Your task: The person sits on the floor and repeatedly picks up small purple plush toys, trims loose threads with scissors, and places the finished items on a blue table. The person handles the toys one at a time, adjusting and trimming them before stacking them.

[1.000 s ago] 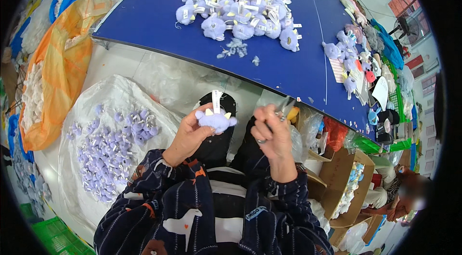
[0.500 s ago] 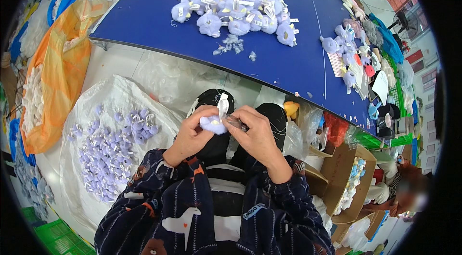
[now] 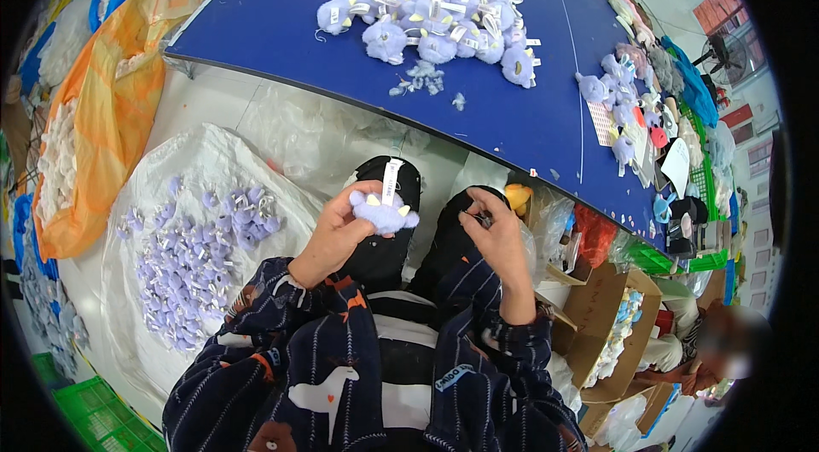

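Note:
My left hand [image 3: 337,230] grips a small lavender plush toy [image 3: 386,215] above my left knee. Pale yellow bits like horns show on the toy, and a white printed ribbon loop [image 3: 392,182] stands up from it. Apart from the toy, over my right knee, my right hand [image 3: 497,239] is closed in a pinch. Something small and dark [image 3: 485,218] shows between its fingertips; its kind cannot be made out.
Similar lavender plush toys [image 3: 439,4] are heaped on the blue table [image 3: 281,34] ahead, with loose fluff [image 3: 422,78] near its edge. More toys [image 3: 192,273] lie on a white sack [image 3: 124,239] at left. Cardboard boxes [image 3: 589,307] stand at right.
My right hand has drawn away from the toy to the right. My left hand has turned the toy, so its yellow bits and upright ribbon show more fully.

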`<state>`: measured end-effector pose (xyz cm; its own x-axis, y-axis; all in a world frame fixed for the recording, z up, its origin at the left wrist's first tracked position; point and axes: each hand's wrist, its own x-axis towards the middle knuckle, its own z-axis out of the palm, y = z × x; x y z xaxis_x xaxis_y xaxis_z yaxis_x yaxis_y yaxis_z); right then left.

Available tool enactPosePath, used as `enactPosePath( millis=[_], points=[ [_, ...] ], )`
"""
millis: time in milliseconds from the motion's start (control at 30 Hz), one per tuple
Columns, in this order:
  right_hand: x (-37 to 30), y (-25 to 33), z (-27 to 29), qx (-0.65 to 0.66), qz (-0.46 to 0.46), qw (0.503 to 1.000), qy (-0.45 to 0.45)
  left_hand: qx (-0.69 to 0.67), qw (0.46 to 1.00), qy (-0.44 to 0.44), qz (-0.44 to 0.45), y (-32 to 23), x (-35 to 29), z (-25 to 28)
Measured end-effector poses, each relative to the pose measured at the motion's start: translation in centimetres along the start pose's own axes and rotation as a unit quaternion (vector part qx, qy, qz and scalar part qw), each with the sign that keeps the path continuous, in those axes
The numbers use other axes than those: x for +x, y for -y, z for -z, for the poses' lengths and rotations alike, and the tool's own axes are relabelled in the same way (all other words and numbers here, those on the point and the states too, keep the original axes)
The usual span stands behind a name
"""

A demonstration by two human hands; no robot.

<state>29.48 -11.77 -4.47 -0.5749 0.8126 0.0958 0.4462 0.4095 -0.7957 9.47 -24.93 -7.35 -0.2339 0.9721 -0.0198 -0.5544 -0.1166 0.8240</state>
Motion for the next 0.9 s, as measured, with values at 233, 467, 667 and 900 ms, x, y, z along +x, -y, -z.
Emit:
enactPosePath(
  millis=[233,467,667,900],
  points=[
    [0.5,6.5,-2.2,0.115,0.048,0.985,0.122,0.235,0.966,0.045,-0.099,0.4,0.3,0.2],
    [0.0,4.8,-3.1,0.465,-0.123,0.865,0.138,0.012,0.999,0.014,0.038,-0.5,-0.2,-0.2],
    [-0.4,2.0,-0.5,0.688,-0.117,0.704,0.128,-0.077,0.995,-0.009,0.056,-1.0,-0.5,-0.7],
    [-0.9,4.5,-1.0,0.186,-0.067,0.979,0.043,0.006,1.000,-0.003,0.030,-0.5,-0.3,-0.4]
  ],
)
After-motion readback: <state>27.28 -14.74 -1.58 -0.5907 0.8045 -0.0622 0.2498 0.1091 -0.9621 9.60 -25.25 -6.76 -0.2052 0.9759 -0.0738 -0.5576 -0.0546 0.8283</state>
